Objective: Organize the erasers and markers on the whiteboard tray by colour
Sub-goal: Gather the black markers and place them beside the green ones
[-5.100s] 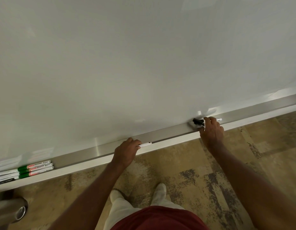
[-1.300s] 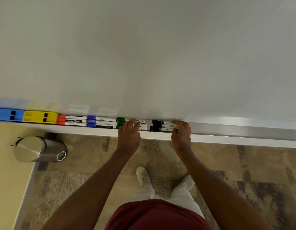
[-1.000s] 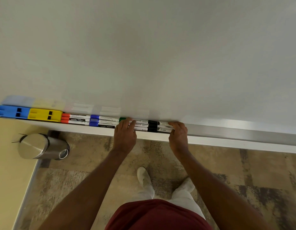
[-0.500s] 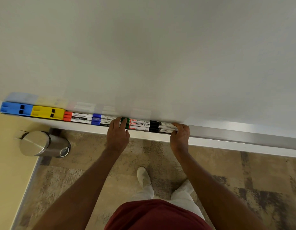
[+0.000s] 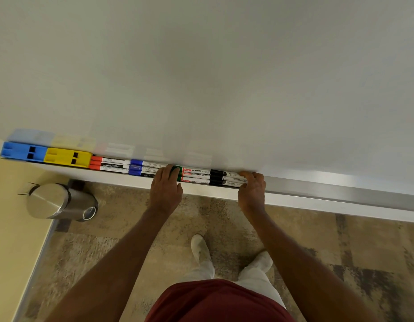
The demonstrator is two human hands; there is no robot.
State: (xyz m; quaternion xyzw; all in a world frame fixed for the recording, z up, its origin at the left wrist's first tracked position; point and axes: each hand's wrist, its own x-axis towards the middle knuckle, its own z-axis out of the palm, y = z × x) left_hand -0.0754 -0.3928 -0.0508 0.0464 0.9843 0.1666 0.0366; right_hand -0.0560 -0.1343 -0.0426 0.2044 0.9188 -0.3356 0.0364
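Markers (image 5: 196, 175) in tray (image 5: 340, 189), left hand (image 5: 165, 189), right hand (image 5: 252, 189) at ends

The whiteboard (image 5: 201, 77) looks smooth and a bit shiny. Its tray (image 5: 340, 188) is shiny metal. The erasers (image 5: 45, 154) look like plastic. The bin (image 5: 55, 201) is shiny metal. The carpet (image 5: 340, 252) looks rough.

a pale, glossy whiteboard (image 5: 213, 77) fills the upper part of the view, catching soft, even light and faint reflections near its lower edge. below it runs a patchy carpet floor (image 5: 352, 252) in tan and brown with darker grey blotches. at the left stands a cream wall (image 5: 13, 217) with a thin metal edge strip. a steel pedal bin (image 5: 55, 202) sits on the floor beside that wall.
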